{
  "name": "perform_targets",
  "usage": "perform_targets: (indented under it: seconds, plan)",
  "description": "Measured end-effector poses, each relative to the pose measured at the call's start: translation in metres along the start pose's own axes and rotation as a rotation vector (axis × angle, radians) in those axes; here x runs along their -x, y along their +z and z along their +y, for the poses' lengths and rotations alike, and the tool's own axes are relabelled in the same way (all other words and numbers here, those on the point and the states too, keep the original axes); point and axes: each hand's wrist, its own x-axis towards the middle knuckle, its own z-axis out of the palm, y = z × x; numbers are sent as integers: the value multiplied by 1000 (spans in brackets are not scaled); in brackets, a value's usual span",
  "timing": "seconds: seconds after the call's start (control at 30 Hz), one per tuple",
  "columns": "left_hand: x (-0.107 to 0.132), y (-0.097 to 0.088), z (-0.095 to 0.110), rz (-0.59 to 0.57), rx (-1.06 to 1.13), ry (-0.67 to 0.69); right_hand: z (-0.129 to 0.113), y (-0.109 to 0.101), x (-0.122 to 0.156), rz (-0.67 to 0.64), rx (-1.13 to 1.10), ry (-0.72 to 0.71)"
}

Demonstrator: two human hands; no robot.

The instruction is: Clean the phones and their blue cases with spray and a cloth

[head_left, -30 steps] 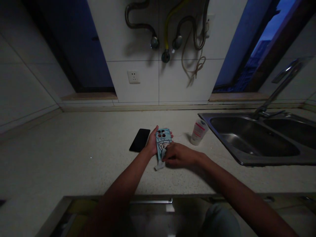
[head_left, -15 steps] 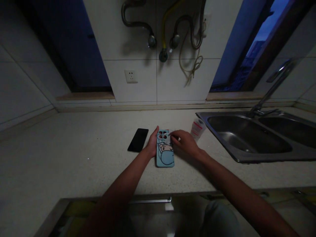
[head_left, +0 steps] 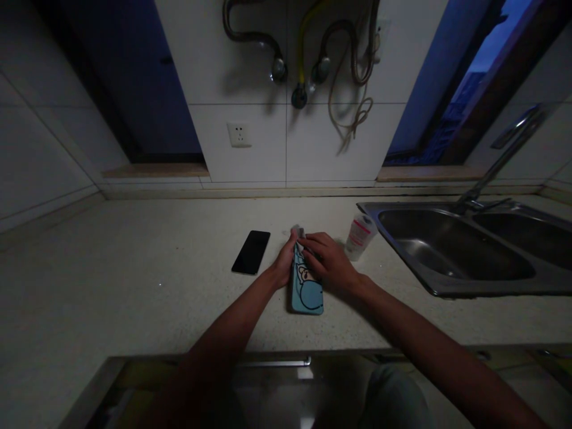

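Note:
A light-blue phone case (head_left: 307,297) with a cartoon figure is held at a tilt, low over the counter. My left hand (head_left: 283,263) grips its left edge, with the thumb up near the top end. The fingers of my right hand (head_left: 328,257) are bent over the upper part and pressed against it, covering the camera cutouts. A small greyish piece (head_left: 299,230) shows at the top end between both hands; I cannot tell what it is. Left of my left hand, a black phone (head_left: 251,252) lies flat on the counter.
A clear plastic cup (head_left: 360,236) with red print stands just beyond my right hand. The steel double sink (head_left: 404,265) with its tap (head_left: 487,173) is on the right. The pale countertop (head_left: 134,268) ends at a front edge near me. Pipes and a socket (head_left: 239,135) are on the wall.
The phone case has come slightly nearer and to the right, and has tilted. My right hand has moved over its top part, so the camera cutouts are now covered. The view shifted slightly.

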Motion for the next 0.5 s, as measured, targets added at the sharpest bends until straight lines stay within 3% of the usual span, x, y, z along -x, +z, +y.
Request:
perform_targets:
  seconds: [0.3, 0.5]
  plan:
    - [-4, -5, 7, 42, -28, 94, -18, -9, -4, -116, -156, -226]
    - [-5, -7, 18, 130, 9, 163, -25, -12, -3, -395, -302, -272]
